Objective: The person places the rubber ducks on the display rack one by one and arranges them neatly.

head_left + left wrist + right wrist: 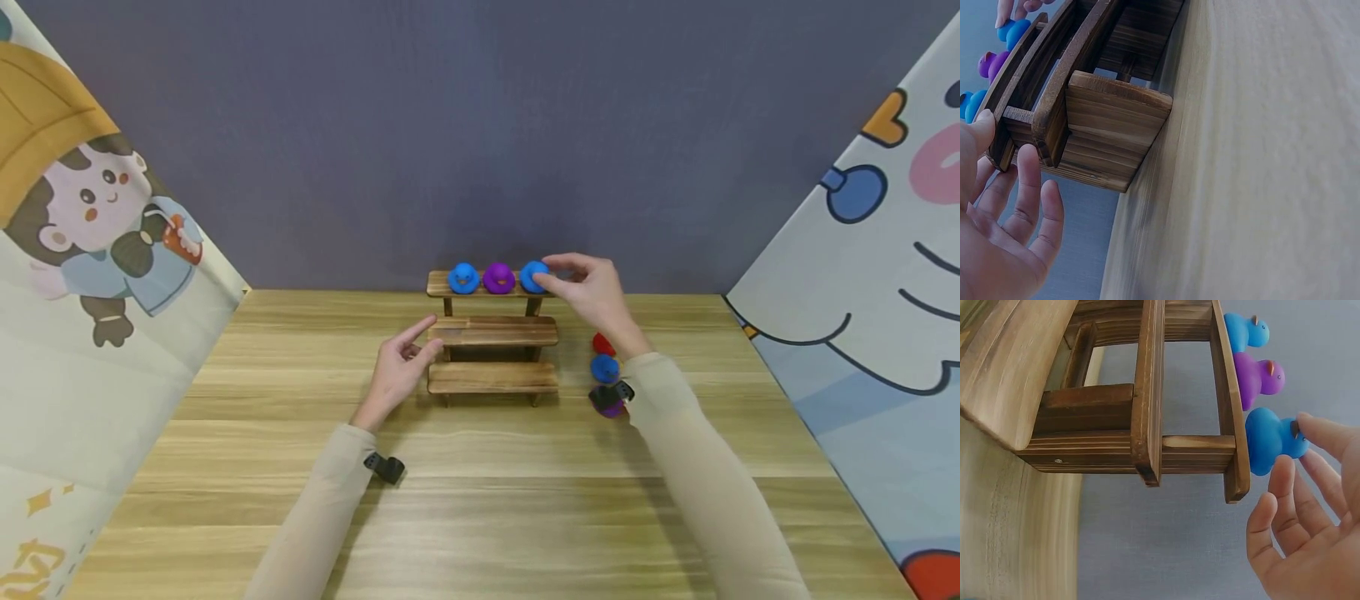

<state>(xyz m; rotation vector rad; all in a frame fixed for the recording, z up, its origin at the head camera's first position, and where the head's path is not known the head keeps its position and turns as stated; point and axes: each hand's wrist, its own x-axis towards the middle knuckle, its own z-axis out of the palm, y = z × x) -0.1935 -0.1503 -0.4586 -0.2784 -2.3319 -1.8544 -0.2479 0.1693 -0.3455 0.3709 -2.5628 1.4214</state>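
A three-step wooden shelf [492, 377] stands on the table by the back wall. Along its top step sit a blue rubber duck [463, 279], a purple rubber duck [498, 279] and, at the right end, another blue rubber duck [1264, 440]. My right hand [595, 292] pinches that right-end duck by its head with thumb and fingertips, while its base rests on the step. At the shelf's left end, my left hand [397, 368] holds nothing; its fingers are loosely bent around the step ends, and whether they touch the wood I cannot tell.
Right of the shelf, under my right forearm, lie a red toy [602, 344], a blue rubber duck [604, 368] and a purple toy [609, 407], partly covered by the wrist camera. A grey wall [480, 125] closes the back; printed panels [862, 275] flank the table.
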